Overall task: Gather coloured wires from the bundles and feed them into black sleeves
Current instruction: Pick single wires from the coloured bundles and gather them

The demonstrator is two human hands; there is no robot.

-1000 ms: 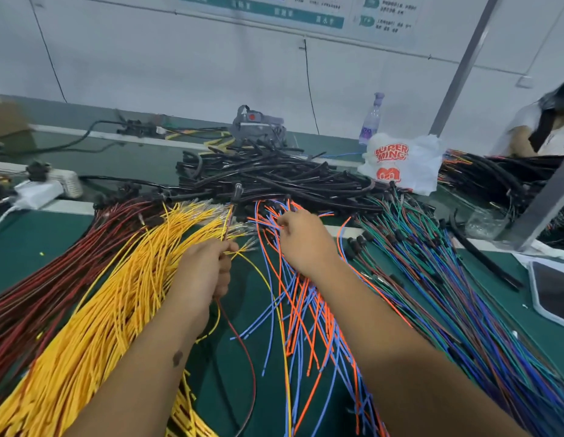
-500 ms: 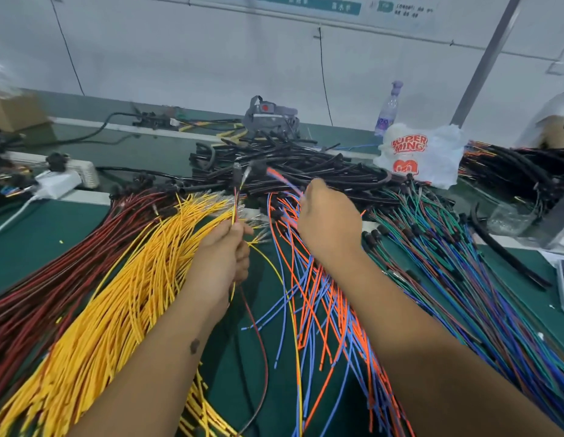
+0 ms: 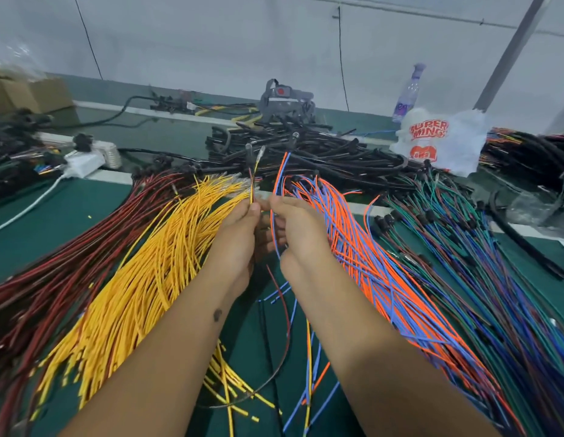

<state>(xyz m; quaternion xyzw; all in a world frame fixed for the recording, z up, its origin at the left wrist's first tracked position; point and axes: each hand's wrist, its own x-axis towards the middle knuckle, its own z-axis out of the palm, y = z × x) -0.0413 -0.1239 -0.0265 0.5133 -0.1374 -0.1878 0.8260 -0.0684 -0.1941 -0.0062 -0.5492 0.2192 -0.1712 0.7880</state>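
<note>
Above the tabletop, at centre: both hands meet, wire tips raised and levelled, likely so the ends line up for sleeving.
Left hand: fingers clamped on a yellow and a dark red wire.
Right hand: fingers pinched on an orange and a blue wire, drawn from the orange-blue bundle.
Other bundles: yellow bundle just left; red bundle beyond it.
Black sleeves: heaped behind, within reach, untouched.

A single wide-angle head camera looks forward and down from above the near edge of the tabletop. It sits close over the forearms. The far wall closes the upper frame beyond the tabletop.
</note>
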